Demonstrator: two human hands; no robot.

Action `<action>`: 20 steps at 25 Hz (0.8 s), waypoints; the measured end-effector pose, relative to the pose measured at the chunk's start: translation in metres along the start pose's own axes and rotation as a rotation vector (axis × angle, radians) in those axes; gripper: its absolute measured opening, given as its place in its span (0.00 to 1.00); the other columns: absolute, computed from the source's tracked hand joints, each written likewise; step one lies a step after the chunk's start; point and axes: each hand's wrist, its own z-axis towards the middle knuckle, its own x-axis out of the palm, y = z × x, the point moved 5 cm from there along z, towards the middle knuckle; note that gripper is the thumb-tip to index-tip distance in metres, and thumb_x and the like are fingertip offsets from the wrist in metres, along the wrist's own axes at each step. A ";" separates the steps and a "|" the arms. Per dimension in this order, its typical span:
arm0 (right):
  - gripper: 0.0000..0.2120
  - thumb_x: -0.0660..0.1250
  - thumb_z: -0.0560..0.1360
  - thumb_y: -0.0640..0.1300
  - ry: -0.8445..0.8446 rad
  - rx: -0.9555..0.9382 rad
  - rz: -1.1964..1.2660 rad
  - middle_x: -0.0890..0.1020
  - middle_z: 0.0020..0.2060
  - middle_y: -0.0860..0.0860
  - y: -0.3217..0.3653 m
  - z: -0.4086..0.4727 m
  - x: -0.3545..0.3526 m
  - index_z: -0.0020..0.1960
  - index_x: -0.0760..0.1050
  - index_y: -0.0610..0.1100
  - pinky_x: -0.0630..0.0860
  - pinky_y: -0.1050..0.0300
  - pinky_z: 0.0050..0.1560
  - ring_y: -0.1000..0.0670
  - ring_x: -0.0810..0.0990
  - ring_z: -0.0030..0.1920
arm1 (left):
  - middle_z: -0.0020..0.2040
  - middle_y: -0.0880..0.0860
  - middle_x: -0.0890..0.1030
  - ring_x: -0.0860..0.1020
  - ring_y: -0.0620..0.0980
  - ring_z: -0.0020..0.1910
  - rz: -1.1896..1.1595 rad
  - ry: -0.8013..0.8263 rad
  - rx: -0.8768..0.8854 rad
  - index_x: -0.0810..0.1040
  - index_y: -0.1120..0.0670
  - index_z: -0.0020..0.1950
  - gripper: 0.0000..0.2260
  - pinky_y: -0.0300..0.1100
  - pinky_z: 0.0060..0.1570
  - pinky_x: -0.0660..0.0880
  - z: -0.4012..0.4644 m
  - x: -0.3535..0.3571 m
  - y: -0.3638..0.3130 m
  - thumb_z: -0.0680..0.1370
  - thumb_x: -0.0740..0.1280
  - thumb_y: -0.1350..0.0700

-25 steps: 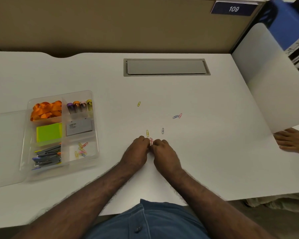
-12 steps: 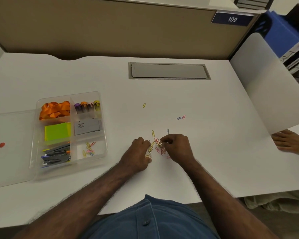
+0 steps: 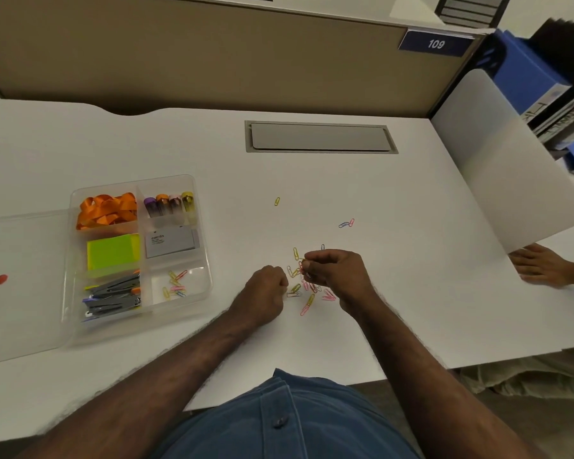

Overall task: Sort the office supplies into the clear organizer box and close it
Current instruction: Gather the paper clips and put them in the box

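Observation:
A heap of coloured paper clips (image 3: 307,294) lies on the white desk between my hands. My right hand (image 3: 337,274) hovers over the heap, its fingertips pinched on a few paper clips. My left hand (image 3: 266,289) rests as a fist just left of the heap; whether it holds clips is hidden. The clear organizer box (image 3: 199,283) stands open at the left, with several clips (image 3: 174,284) in its near right compartment. Its lid (image 3: 20,286) lies flat to the left. A yellow clip (image 3: 277,201) and a blue-and-pink pair (image 3: 346,223) lie apart, further back.
The box also holds orange ribbon (image 3: 106,210), small tubes (image 3: 169,207), a green note pad (image 3: 112,251), a grey card (image 3: 169,243) and grey clips (image 3: 113,296). A cable hatch (image 3: 320,137) sits at the back. Another person's hand (image 3: 540,265) rests at the right by a white divider (image 3: 507,160).
My hands, pressed together a second ago, have parted and uncovered the heap. My right hand has lifted with a few clips pinched; my left stays fisted.

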 end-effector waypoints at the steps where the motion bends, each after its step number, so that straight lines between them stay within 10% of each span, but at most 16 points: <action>1: 0.09 0.80 0.71 0.36 0.025 0.003 0.039 0.88 0.44 0.39 0.002 -0.001 0.007 0.51 0.87 0.40 0.86 0.47 0.51 0.38 0.89 0.47 | 0.51 0.54 0.80 0.77 0.53 0.52 -0.065 -0.050 -0.016 0.79 0.57 0.50 0.03 0.45 0.51 0.74 -0.003 -0.007 0.002 0.80 0.66 0.61; 5: 0.11 0.80 0.71 0.35 0.136 0.009 0.101 0.88 0.46 0.36 0.011 -0.003 0.049 0.53 0.86 0.37 0.86 0.49 0.50 0.39 0.88 0.46 | 0.46 0.51 0.81 0.76 0.47 0.43 -0.234 -0.262 -0.072 0.81 0.56 0.48 0.02 0.30 0.41 0.69 -0.022 -0.045 0.017 0.80 0.69 0.60; 14: 0.06 0.75 0.76 0.34 0.355 -0.066 -0.102 0.88 0.43 0.40 0.031 -0.005 0.179 0.53 0.86 0.37 0.85 0.56 0.42 0.44 0.87 0.40 | 0.49 0.53 0.84 0.81 0.52 0.47 -0.259 -0.547 -0.309 0.82 0.56 0.53 0.03 0.35 0.42 0.75 -0.063 -0.126 0.089 0.80 0.71 0.60; 20: 0.10 0.70 0.77 0.33 0.456 -0.179 -0.397 0.88 0.47 0.45 0.042 -0.004 0.225 0.55 0.87 0.42 0.85 0.43 0.57 0.42 0.87 0.50 | 0.50 0.58 0.85 0.82 0.56 0.50 -0.208 -0.622 -0.358 0.84 0.60 0.53 0.05 0.49 0.50 0.80 -0.079 -0.152 0.112 0.81 0.69 0.62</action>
